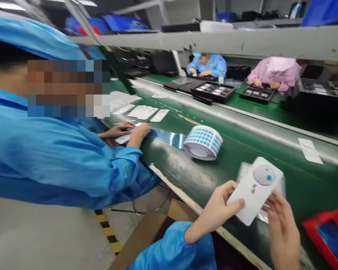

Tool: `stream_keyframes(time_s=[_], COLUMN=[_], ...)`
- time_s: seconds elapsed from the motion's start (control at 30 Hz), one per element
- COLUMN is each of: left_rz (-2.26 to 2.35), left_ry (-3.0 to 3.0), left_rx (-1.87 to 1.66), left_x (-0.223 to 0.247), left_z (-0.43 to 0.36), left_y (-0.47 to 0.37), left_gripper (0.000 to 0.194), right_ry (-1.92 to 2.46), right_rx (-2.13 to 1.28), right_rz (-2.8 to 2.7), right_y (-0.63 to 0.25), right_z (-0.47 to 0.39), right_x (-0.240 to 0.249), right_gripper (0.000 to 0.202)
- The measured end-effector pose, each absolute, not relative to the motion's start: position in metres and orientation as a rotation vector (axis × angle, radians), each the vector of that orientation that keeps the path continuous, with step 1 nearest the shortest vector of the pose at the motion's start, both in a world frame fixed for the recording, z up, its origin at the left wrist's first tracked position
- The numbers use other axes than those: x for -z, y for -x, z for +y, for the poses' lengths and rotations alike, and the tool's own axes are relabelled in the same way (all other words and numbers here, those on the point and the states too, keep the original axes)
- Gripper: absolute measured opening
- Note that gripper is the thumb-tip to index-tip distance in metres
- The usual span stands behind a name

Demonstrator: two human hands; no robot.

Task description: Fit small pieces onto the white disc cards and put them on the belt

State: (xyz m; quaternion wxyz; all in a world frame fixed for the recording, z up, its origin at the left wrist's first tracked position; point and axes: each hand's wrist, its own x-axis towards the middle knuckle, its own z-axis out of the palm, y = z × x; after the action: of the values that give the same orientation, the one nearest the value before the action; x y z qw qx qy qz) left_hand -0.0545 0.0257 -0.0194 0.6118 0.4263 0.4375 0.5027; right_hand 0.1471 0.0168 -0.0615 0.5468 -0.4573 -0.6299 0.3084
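A white phone-shaped panel is held up over the green bench, tilted, with a large round camera area and a small blue dot on it. My left hand grips its left edge, thumb across the face and fingers behind. On the right side, my right hand has its fingertips at the panel's edge, the fingers bent around it. Behind the panel lies a clear plastic sleeve, partly hidden by it.
A roll of blue-dotted stickers stands on the green bench; its strip runs to a co-worker's hands at left. A red tray sits at lower right, a white piece farther back. Two people work across the bench.
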Motion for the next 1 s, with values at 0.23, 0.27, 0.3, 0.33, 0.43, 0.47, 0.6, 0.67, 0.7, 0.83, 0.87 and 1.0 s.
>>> stream_keyframes(time_s=[0.23,0.27,0.3,0.33,0.43,0.47,0.6,0.67,0.7,0.83,0.87,1.0], left_rz=[1.185,1.26,1.325,1.37,1.397,1.389,1.369,1.374,1.375,1.386,1.387,1.362], left_ry=[-0.954,-0.973,-0.993,-1.012,-1.079,-1.103,-1.202,-1.267,-1.3,-1.395,-1.413,-1.422], left_rx=[-1.216,-1.226,-1.227,-1.215,-1.128,-1.089,-0.968,-0.943,-0.935,-0.916,-0.913,-0.921], left_x=[0.038,0.035,0.033,0.031,0.028,0.028,0.027,0.027,0.027,0.025,0.025,0.025], left_z=[-0.015,-0.014,-0.014,-0.014,-0.015,-0.016,-0.018,-0.018,-0.018,-0.015,-0.015,-0.013], left_y=[0.02,0.02,0.02,0.02,0.02,0.02,0.021,0.021,0.021,0.02,0.019,0.019], left_gripper=[0.045,0.042,0.039,0.037,0.034,0.034,0.03,0.028,0.028,0.029,0.029,0.029], right_ry=[1.204,1.201,1.211,1.218,1.142,1.096,0.989,0.964,0.95,0.904,0.892,0.836], right_rx=[-0.948,-0.893,-0.801,-0.696,-0.438,-0.389,-0.231,-0.178,-0.155,-0.023,0.014,0.063], right_rz=[-1.572,-1.623,-1.651,-1.669,-1.765,-1.834,-2.072,-2.12,-2.143,-2.228,-2.238,-2.241], right_y=[-0.148,-0.15,-0.151,-0.153,-0.159,-0.162,-0.17,-0.173,-0.173,-0.172,-0.172,-0.171], right_z=[0.003,0.001,0.0,-0.001,0.003,0.005,0.014,0.017,0.018,0.022,0.023,0.026], right_x=[0.045,0.043,0.041,0.039,0.032,0.03,0.023,0.021,0.021,0.017,0.016,0.021], right_gripper=[0.02,0.017,0.015,0.016,0.021,0.02,0.018,0.015,0.014,0.014,0.015,0.017])
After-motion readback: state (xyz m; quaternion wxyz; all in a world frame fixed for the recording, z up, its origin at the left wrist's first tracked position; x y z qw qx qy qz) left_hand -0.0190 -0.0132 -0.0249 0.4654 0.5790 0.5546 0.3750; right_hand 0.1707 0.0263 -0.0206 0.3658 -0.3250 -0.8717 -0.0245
